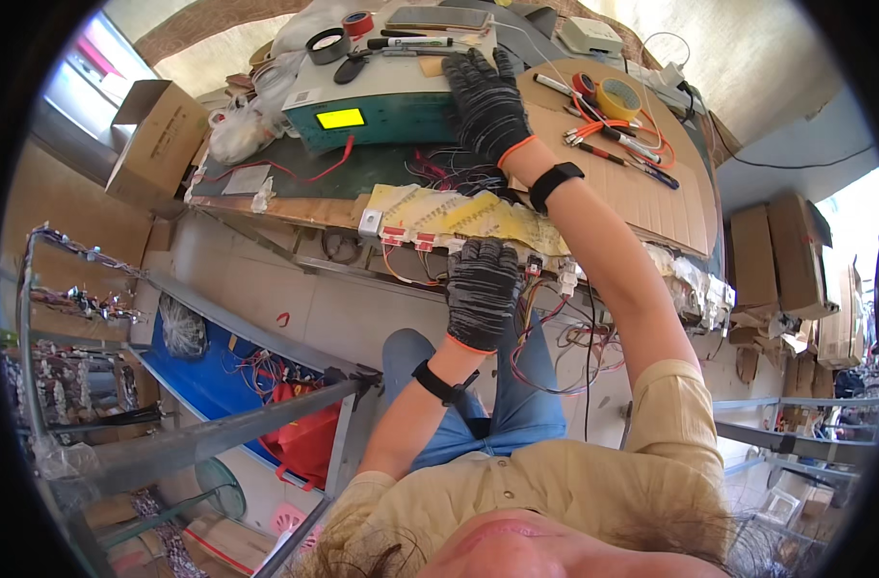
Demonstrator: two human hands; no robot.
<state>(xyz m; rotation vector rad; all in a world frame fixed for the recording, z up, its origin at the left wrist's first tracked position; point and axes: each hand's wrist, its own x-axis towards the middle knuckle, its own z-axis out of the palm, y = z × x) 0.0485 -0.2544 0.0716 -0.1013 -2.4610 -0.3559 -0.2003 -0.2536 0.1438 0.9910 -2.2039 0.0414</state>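
Simultaneously: left hand at the yellow strip, right hand at the teal-fronted box

Both hands wore dark grey striped gloves with orange cuffs. Left hand: near the centre of the frame, at the front edge of the yellow strip, back of the glove uppermost, fingers bent forward. Whether it gripped anything could not be told; the fingertips were hidden. Right hand: upper centre, open, fingers stretched out and somewhat apart along the right side of the box, no object seen in its grasp. Firm contact there could not be confirmed.

The strip lay at the centre of the frame, along the front edge of the desk. Red-and-white connectors sat on its near edge, left of the left hand. Dark wires were bunched between strip and box.

The box stood at upper centre, its yellow display lit; a black tape roll rested on top. At upper right, a cardboard sheet carried a yellow tape roll.
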